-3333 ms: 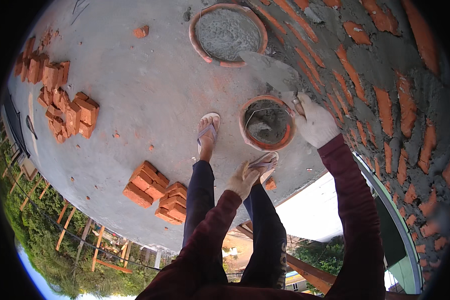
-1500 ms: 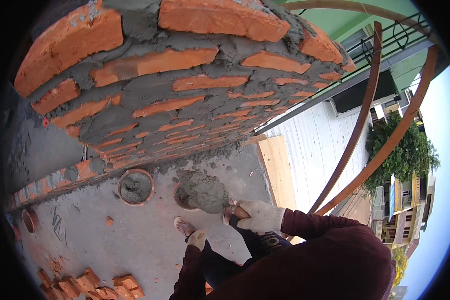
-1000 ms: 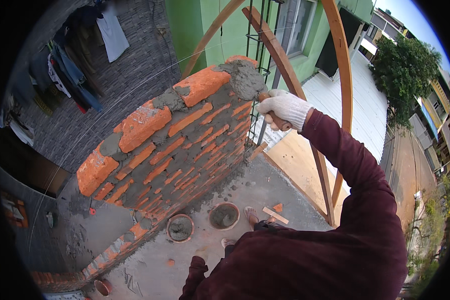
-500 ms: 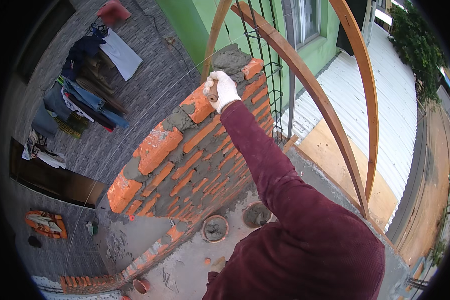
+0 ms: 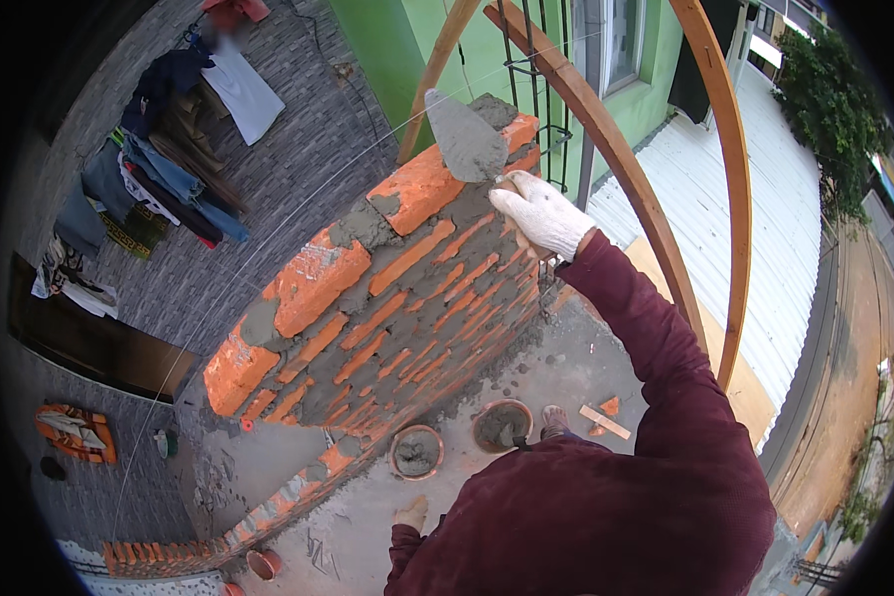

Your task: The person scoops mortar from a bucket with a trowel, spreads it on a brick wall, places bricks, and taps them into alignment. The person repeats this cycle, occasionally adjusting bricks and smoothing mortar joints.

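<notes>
The right hand [image 5: 543,213], in a white glove, gripped the handle of a trowel [image 5: 464,137], fingers closed around it. The blade lay tilted above the top course of the brick wall [image 5: 387,298], beside a fresh mortar heap [image 5: 491,109]. The left hand [image 5: 409,514] hung low and bare; whether its fingers were curled could not be told. Risk: further tilt could shed mortar over the wall's outer face to the paved yard [image 5: 298,149] below.

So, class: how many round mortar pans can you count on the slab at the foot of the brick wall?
2. One mortar pan sits close to the wall base; the other mortar pan lies to its right, near the person's foot. Smaller round pots at the bottom edge are a different kind; more may be hidden by the body.
</notes>
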The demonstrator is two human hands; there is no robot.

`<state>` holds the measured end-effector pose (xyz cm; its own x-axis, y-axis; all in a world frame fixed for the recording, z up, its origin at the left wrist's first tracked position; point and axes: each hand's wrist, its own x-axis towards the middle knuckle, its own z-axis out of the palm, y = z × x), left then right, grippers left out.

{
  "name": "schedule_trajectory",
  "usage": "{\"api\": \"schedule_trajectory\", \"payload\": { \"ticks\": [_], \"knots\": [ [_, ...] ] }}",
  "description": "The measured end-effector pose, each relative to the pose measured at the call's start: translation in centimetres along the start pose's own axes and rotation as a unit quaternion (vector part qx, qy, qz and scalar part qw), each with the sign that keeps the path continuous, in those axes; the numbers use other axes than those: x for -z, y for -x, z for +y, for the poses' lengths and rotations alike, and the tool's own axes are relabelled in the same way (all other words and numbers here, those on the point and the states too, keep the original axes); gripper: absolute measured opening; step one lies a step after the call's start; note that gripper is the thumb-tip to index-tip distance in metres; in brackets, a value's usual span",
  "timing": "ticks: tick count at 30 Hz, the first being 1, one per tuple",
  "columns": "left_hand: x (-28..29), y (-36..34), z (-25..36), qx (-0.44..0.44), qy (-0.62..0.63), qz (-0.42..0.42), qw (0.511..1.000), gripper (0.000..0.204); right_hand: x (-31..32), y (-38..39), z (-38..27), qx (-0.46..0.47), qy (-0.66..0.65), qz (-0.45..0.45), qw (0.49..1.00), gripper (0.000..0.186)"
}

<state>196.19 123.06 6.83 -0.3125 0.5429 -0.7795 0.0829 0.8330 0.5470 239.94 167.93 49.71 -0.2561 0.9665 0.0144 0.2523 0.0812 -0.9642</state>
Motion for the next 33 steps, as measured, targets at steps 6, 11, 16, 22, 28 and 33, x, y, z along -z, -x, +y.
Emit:
{"api": "schedule_trajectory", "payload": {
  "ticks": [6,11,16,22,28,33],
  "knots": [
    [-3.2,-0.1,0.0,-0.122,-0.043,-0.058,0.99,0.042,9.9,-2.2,-3.4,-0.087,0.213,-0.031,0.973,0.035],
    [-6.1,-3.6,-1.6,-0.11,-0.008,-0.005,0.994,0.039,14.5,0.0,-2.1,0.149,0.52,0.058,0.839,0.025],
    [-7.2,-5.9,-2.8,0.085,0.059,-0.058,0.993,0.038,12.8,-3.7,-3.4,0.205,0.727,0.168,0.634,0.028],
    [-6.1,-10.6,0.2,0.009,0.061,-0.06,0.996,0.035,8.8,-10.9,-4.5,0.212,0.812,0.171,0.516,0.016],
    [-2.7,-16.3,1.5,-0.07,-0.093,-0.082,0.99,0.021,6.0,-15.1,-8.4,0.123,0.857,0.062,0.497,0.016],
    [3.1,-23.3,0.3,-0.327,-0.487,-0.151,0.796,0.031,2.3,-13.9,-12.7,0.082,0.86,-0.022,0.504,0.032]
  ]
}}
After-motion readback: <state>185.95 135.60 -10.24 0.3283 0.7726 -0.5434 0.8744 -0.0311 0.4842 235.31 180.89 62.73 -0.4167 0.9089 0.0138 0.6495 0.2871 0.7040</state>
